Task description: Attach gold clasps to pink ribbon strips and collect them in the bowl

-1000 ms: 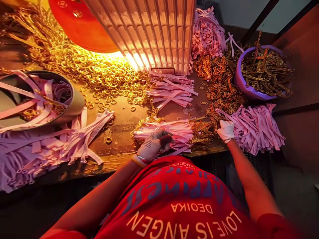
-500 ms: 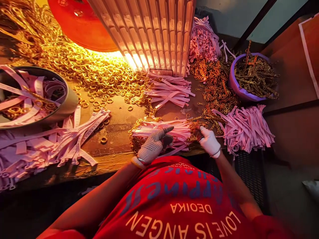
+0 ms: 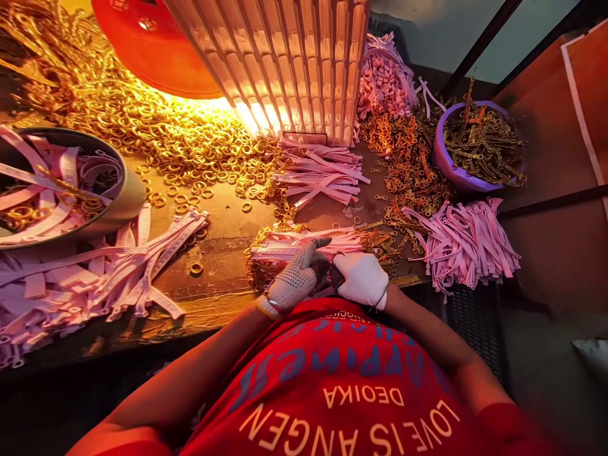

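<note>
My left hand, in a dotted glove with dark fingertips, is at the table's front edge. Its index finger points out over a bundle of pink straps with gold-coloured metal ends, while the other fingers are curled. Close against its fingertips is my right hand, in a white glove with dark fingertips, pinched closed. What lies between the fingers of either hand is hidden. A bit of pink strap shows just below the fingertips. Small gold chain pieces lie past my right hand, at the bundle's right end.
Gold rings heap under a red lamp beside a ribbed panel. A bucket of straps stands left, above loose straps. To the right are a purple basin of chains and another strap pile.
My right hand has moved left from the chain pieces at the bundle's right end to meet my left hand. The left hand has stayed almost in place.
</note>
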`<state>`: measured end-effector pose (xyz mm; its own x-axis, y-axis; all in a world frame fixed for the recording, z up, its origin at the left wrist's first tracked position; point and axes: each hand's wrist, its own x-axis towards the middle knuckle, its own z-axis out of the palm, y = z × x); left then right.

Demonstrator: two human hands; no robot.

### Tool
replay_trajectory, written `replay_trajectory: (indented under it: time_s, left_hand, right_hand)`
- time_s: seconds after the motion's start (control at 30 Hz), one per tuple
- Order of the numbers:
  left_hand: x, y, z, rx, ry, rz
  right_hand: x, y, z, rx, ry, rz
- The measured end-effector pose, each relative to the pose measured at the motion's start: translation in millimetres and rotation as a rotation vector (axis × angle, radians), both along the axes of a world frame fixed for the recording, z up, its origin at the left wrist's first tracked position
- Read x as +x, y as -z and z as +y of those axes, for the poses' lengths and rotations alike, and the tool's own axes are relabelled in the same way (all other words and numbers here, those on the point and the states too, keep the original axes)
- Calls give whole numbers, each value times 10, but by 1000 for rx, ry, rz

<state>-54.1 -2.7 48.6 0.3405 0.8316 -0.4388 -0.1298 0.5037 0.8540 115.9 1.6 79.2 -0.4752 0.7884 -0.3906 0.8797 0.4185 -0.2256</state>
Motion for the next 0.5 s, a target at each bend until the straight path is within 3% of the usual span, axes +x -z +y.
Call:
replay_trajectory:
  time_s: [0.17,0.33,0.4,0.5]
  left_hand:
    - [139,56,152,-219,9,-71]
    - [324,26,317,-423,187,-77]
    - [378,5,405,-412,260,-56]
    - [455,53,610,-363,384,-6]
  right_hand:
    - [56,105,-132,24,120,-65]
    - [287,272,-256,42,118,-43]
    - [352,357,-301,36,238,127]
    - [367,523,-358,-33,547,580]
